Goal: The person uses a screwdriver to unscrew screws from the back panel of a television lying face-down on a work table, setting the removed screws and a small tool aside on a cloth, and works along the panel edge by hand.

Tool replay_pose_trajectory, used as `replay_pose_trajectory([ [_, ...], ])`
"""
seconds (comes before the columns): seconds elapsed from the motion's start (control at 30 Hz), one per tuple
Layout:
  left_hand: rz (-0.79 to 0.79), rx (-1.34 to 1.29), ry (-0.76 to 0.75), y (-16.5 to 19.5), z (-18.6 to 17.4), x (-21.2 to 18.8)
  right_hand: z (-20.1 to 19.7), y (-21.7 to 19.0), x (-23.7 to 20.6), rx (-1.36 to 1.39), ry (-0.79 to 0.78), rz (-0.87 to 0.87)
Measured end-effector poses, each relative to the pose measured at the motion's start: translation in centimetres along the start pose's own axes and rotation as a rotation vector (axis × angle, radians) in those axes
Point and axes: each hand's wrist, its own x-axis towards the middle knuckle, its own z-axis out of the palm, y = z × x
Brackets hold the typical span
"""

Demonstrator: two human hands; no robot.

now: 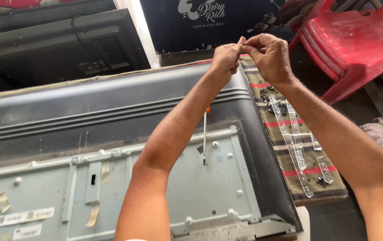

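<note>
Two hands meet above the far edge of the work: your left hand and your right hand are raised with their fingertips pinched together, thumbs and forefingers touching, on something too small to make out, so you cannot tell what the pinch holds. Below your forearms lies a flat television face down, its dark grey plastic back cover pushed toward the far side and the pale metal panel exposed on the near side. A screwdriver with an orange handle rests on that metal panel, its shaft just beside your left forearm. To the right of the television, a striped cloth covers the table, and on it lie clear plastic strips and small clusters of dark screws. Farther right stands a stack of red plastic chairs, and another television leans at the far left.
</note>
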Motion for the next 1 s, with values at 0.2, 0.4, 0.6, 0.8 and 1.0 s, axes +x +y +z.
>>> replay_pose_trajectory([
  [0.2,-0.028,-0.026,-0.024,-2.4,0.5,-2.6,-0.9,-0.1,-2.4,-0.069,-0.040,0.140],
  [0.4,-0.034,-0.032,0.032,-3.6,1.2,-4.0,-0.9,0.2,-3.8,0.010,-0.042,0.201],
  [0.6,-0.007,0.104,-0.005,-4.2,0.6,-4.5,-1.4,0.4,-4.8,-0.028,-0.110,0.141],
  [0.8,0.313,1.203,0.086,-3.3,-0.1,-5.5,-2.3,1.8,-5.0,-0.250,-0.315,0.378],
  [1.0,0.299,1.479,-0.014,-2.7,0.0,-6.5,-2.1,2.7,-5.4,-0.393,-0.464,0.402],
])
